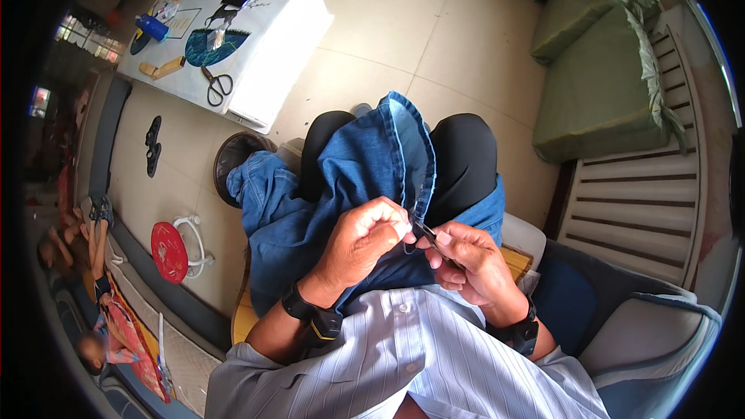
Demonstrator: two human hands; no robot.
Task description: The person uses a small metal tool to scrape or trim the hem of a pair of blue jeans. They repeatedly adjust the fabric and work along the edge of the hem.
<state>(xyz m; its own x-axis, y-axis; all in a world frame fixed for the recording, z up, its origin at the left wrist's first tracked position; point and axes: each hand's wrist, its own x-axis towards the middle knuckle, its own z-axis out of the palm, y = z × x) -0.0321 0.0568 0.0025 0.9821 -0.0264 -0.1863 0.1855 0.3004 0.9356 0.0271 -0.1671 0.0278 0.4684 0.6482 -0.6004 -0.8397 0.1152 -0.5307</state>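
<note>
Blue denim garment is draped over our lap, across both black-clad knees; heavy woven cloth, folded and bunched, paler stitched hem running up its right edge. Everything else is placed relative to it.

Our left hand is at the denim's lower hem edge, fingers curled closed and pinching the fabric between thumb and fingertips. Our right hand is just right of that pinch, fingers closed around a small dark slim tool, its tip touching the hem. Can't tell what kind of tool; too small. Both wrists carry black bands. Our shirt, pale with fine stripes, is below the denim.

Beyond the denim, upper left: low white table with a printed cloth top. On it are scissors with dark looped handles, a blue cylindrical bottle and a tan wooden piece.

Left of the denim, on the smooth beige floor tiles: a round red disc on a white loop frame, and a pair of dark sandals.

Right of the denim: a green cushioned bench with a white slatted wooden frame.
</note>
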